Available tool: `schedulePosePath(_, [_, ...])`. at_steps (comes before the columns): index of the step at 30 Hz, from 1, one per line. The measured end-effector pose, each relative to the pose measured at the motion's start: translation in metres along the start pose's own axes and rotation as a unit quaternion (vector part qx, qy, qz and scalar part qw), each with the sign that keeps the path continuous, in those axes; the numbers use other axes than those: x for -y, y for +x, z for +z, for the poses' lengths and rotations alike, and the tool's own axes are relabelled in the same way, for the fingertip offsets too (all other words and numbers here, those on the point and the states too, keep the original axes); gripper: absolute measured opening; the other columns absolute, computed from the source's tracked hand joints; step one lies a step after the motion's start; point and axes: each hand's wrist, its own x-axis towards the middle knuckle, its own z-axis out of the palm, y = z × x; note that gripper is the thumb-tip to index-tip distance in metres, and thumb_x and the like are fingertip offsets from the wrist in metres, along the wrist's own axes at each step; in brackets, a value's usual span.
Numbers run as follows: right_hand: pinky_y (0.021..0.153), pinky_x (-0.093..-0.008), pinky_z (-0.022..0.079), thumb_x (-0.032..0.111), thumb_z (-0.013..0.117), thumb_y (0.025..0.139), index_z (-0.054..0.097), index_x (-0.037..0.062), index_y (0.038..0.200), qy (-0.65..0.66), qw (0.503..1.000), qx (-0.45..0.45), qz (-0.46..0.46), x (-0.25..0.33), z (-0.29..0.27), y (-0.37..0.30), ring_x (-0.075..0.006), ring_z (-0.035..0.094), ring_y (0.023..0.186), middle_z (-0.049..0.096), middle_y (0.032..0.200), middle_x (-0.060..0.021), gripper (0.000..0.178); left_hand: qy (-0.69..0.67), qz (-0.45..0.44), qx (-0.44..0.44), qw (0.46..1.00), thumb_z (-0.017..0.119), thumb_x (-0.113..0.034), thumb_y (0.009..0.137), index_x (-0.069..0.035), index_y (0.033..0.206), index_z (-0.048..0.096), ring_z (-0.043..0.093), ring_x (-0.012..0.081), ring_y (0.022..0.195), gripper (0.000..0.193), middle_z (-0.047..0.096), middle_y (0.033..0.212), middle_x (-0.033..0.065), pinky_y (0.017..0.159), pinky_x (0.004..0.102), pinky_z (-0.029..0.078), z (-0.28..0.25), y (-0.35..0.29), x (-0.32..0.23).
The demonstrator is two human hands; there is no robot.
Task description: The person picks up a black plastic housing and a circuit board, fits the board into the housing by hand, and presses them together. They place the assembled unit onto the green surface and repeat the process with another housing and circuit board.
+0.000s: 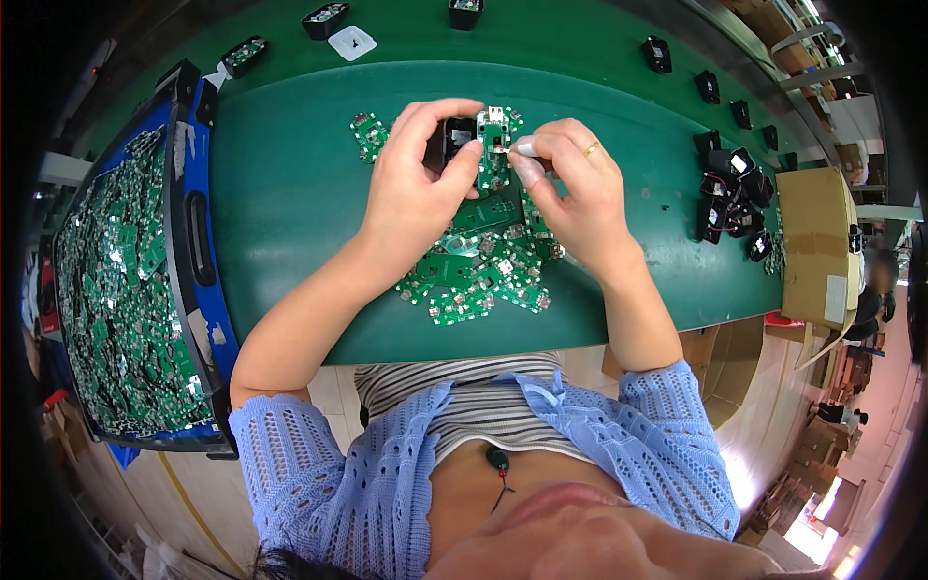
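Left grip closes round a black case beside a green board; right grip narrows at it, hold unclear; loose boards lie toward the tabletop's near edge

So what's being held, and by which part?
The left hand holds a black case, fingers over its far end, thumb at the edge of a green circuit board. The right hand is at the board's right edge; its grip is unclear.
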Motion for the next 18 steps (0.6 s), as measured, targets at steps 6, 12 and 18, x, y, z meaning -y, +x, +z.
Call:
schedulePosePath(6, [0.059, -0.0320, 0.047, -0.003, 0.065, 0.066, 0.054, 0.0022, 0.079, -0.073, 0.995, 0.011, -0.066, 0.0036, 0.0001, 0.0017, -0.0241, 0.055, 0.072, 0.054, 0.077, -0.0083, 0.017, 0.112, 0.071, -0.009, 0.991, 0.057, -0.001, 0.076, -0.003, 0.099, 0.056, 0.054, 0.0147, 0.075, 0.023, 0.051, 0.093, 0.0076, 0.059, 0.0244, 0.048, -0.0021, -0.0010, -0.0009])
schedulePosePath(12, [0.057, -0.0317, 0.046, -0.005, 0.066, 0.064, 0.054, 0.0018, 0.078, -0.081, 0.994, 0.011, -0.078, 0.0052, -0.0001, 0.0024, -0.0234, 0.055, 0.070, 0.055, 0.076, -0.0084, 0.020, 0.161, 0.136, -0.026, 0.977, 0.058, 0.000, 0.074, -0.003, 0.098, 0.056, 0.056, 0.0177, 0.074, 0.024, 0.052, 0.092, 0.0091, 0.060, 0.0266, 0.048, -0.0012, -0.0024, -0.0030])
schedulePosePath(18, [0.057, -0.0315, 0.046, -0.005, 0.066, 0.063, 0.054, 0.0015, 0.079, -0.097, 0.992, 0.006, -0.083, 0.0061, 0.0011, 0.0020, -0.0233, 0.055, 0.069, 0.055, 0.076, -0.0086, 0.021, 0.207, 0.182, -0.033, 0.961, 0.059, 0.001, 0.072, -0.003, 0.097, 0.056, 0.057, 0.0211, 0.073, 0.025, 0.052, 0.092, 0.0099, 0.061, 0.0287, 0.048, -0.0001, -0.0031, -0.0044])
